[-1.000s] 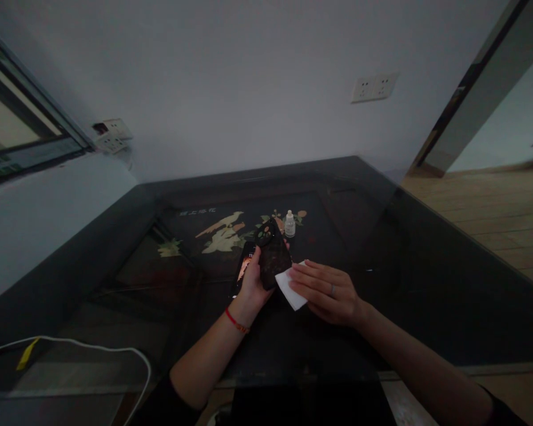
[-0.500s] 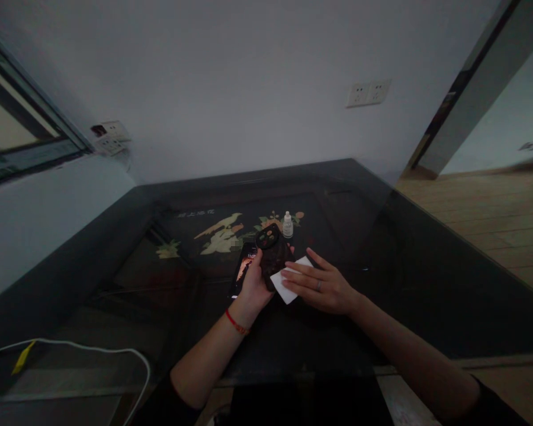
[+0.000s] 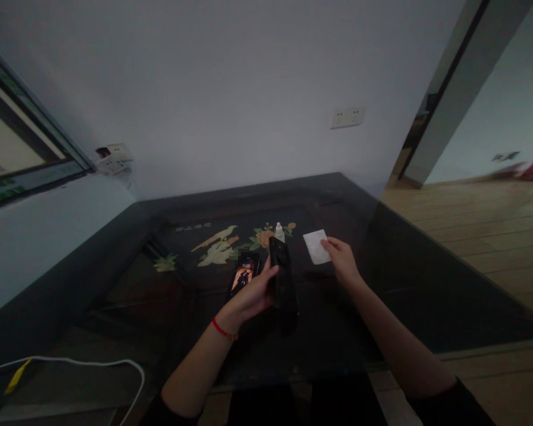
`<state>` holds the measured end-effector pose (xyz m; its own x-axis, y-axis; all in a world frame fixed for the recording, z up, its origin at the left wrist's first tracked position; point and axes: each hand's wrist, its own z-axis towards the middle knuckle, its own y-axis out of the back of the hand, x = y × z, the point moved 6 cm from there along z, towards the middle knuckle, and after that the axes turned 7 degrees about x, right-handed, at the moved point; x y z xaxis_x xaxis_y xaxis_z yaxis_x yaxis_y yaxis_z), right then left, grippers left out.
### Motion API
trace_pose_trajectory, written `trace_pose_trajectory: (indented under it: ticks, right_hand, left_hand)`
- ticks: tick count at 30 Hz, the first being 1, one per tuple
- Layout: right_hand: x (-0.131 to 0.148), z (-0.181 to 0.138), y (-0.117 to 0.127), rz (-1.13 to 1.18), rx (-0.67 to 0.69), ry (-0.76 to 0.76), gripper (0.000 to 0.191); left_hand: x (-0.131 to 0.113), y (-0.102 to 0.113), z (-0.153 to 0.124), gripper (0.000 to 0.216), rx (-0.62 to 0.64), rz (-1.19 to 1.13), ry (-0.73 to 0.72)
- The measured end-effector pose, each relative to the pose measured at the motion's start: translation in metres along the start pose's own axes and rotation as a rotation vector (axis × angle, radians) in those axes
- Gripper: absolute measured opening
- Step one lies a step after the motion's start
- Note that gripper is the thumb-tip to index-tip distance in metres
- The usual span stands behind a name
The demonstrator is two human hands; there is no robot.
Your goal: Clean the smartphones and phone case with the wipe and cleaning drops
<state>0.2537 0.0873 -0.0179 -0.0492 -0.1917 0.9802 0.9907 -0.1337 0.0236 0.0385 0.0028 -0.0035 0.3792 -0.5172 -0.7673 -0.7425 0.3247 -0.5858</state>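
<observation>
My left hand (image 3: 258,291) grips a dark phone case (image 3: 284,275), seen turned partly edge-on above the table; whether a phone sits inside I cannot tell. Between thumb and fingers, my right hand (image 3: 341,255) pinches a white wipe (image 3: 317,246), held apart to the right of the case. Just left of my left hand lies a phone (image 3: 243,276) with its screen lit, reading 11:05. A small white-capped bottle (image 3: 279,232) stands behind the case, its lower part hidden.
The dark glossy table (image 3: 337,331) bears a bird-and-flower inlay (image 3: 217,248) and meets the wall at the back. A white cable (image 3: 80,361) with a yellow tag (image 3: 18,377) crosses the front left. Wall sockets (image 3: 347,117) are behind.
The wipe has left the case's back and moved right in my right hand. My left hand has turned the case from camera side showing to nearly edge-on. The view has shifted.
</observation>
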Motion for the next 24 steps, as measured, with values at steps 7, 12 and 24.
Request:
trace_pose_trajectory:
  ticks: [7,12,24]
  right_hand:
    - [-0.012,0.004,-0.004,0.046,0.051,-0.068,0.037]
    - [-0.021,0.011,0.005,0.018,0.007,-0.072,0.035]
    - [-0.027,0.01,0.0,-0.083,0.058,-0.095,0.035]
  left_hand:
    - [-0.017,-0.004,0.021,0.081,-0.172,0.54,-0.288]
    - [-0.019,-0.013,0.04,0.085,-0.48,0.951,-0.226]
    - [-0.014,-0.01,0.055,0.079,-0.614,1.405,-0.113]
